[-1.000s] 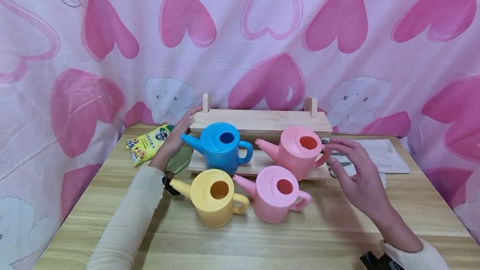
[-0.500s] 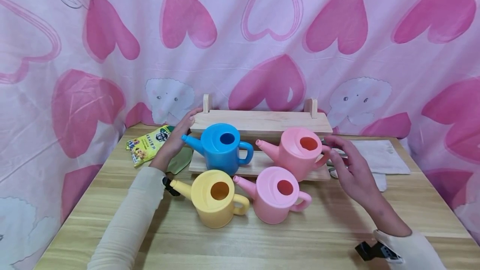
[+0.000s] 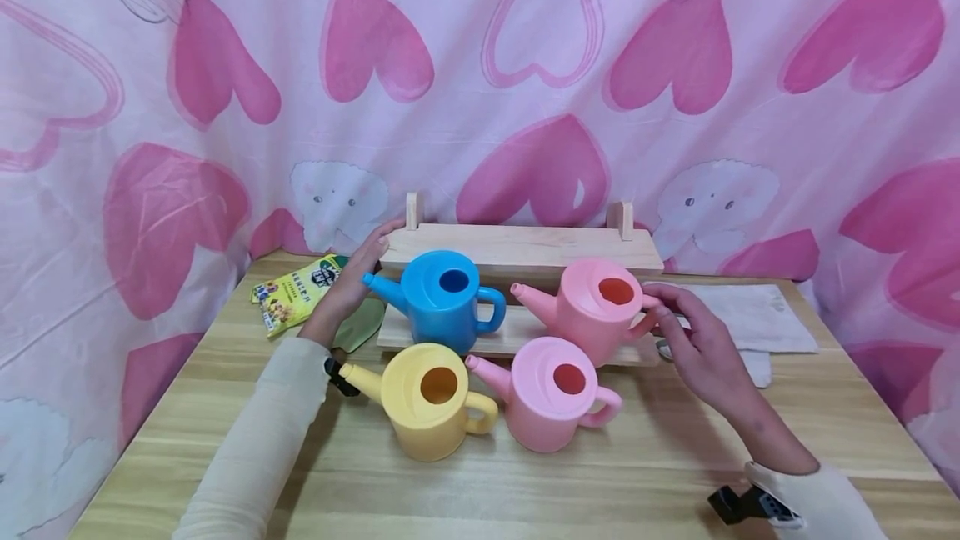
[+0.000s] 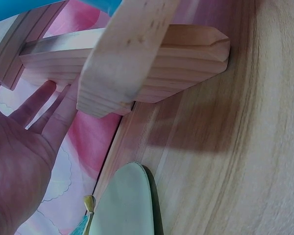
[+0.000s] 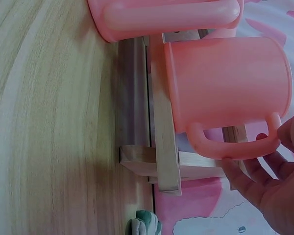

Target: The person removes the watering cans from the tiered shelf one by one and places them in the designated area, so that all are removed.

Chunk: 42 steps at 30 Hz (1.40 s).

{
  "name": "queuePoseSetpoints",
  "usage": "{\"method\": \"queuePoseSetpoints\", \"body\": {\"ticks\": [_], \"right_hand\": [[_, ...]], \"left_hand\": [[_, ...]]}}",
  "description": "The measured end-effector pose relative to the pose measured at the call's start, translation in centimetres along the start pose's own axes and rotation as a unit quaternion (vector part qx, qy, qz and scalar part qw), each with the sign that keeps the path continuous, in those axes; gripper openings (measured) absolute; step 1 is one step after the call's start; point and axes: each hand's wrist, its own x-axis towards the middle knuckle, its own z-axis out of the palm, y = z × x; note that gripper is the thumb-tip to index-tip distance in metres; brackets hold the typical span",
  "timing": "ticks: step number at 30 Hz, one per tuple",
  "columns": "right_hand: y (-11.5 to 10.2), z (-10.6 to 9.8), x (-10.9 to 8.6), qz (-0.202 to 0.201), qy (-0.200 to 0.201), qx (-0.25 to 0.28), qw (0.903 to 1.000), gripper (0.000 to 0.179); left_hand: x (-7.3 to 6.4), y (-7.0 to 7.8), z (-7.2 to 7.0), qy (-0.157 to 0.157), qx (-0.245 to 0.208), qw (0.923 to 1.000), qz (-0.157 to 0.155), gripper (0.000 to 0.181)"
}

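Observation:
A blue watering can (image 3: pixel 442 307) and a coral-pink watering can (image 3: pixel 592 315) stand on the lower board of a small wooden two-tier shelf (image 3: pixel 525 247). In front, on the table, are a yellow watering can (image 3: pixel 427 407) and a lighter pink watering can (image 3: pixel 547 407). My right hand (image 3: pixel 701 344) holds the coral can's handle between thumb and fingers; in the right wrist view the handle (image 5: pixel 235 149) shows with fingertips against it. My left hand (image 3: pixel 348 286) rests against the shelf's left end, its fingers nearly straight, partly behind the wooden side piece (image 4: pixel 122 58).
Left of the shelf lie a yellow printed packet (image 3: pixel 296 294) and a flat green piece (image 3: pixel 358 325). A white cloth (image 3: pixel 761 319) and partly hidden metal tools lie at the right. A pink heart-patterned curtain (image 3: pixel 450 132) hangs behind the wooden table (image 3: pixel 525 498).
My right hand has moved slightly inward and closed its thumb and fingers on the coral watering can's handle. My left hand stays at the shelf's end. The cans have not visibly moved.

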Motion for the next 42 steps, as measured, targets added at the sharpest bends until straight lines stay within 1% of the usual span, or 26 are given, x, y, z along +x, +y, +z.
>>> {"method": "queuePoseSetpoints", "body": {"ticks": [6,12,17,19,22,24,28,31,37,42], "right_hand": [[0.1,0.0,0.2,-0.013,0.009,-0.005,0.9999,0.039],[-0.1,0.0,0.0,-0.019,0.012,-0.005,0.9997,0.04],[-0.6,-0.5,-0.4,-0.028,0.022,-0.025,0.9991,0.043],[-0.9,-1.0,-0.5,-0.033,0.033,-0.033,0.9984,0.043],[-1.3,-1.9,-0.8,-0.031,0.047,-0.031,0.998,0.043],[-1.5,-2.5,-1.0,-0.025,0.054,-0.032,0.9977,0.043],[-2.1,-3.9,-1.7,-0.015,0.062,-0.019,0.9978,0.043],[-2.3,-4.9,-2.4,-0.006,0.066,-0.003,0.9978,0.041],[-2.7,-6.5,-4.4,0.027,0.074,-0.022,0.9967,0.04],[-2.6,-7.3,-5.7,0.024,0.072,-0.012,0.997,0.04]], "left_hand": [[0.0,0.0,0.1,0.004,0.002,1.0,-0.004,0.058],[0.0,0.0,0.1,0.0,-0.005,1.0,0.005,0.058],[-0.1,-0.1,0.0,-0.002,-0.01,0.9999,0.009,0.056],[-0.1,-0.1,0.0,-0.003,-0.01,0.9999,0.009,0.056],[0.0,-0.1,-0.1,-0.005,-0.008,0.9999,0.008,0.055],[0.0,-0.1,-0.1,-0.004,-0.005,1.0,0.006,0.055],[0.0,0.0,0.0,-0.001,-0.003,1.0,0.003,0.054],[0.0,0.0,0.0,-0.001,-0.004,1.0,0.004,0.054],[0.0,-0.1,0.0,-0.005,-0.008,0.9999,0.008,0.056],[0.1,-0.1,0.0,-0.003,-0.006,1.0,0.007,0.056]]}}
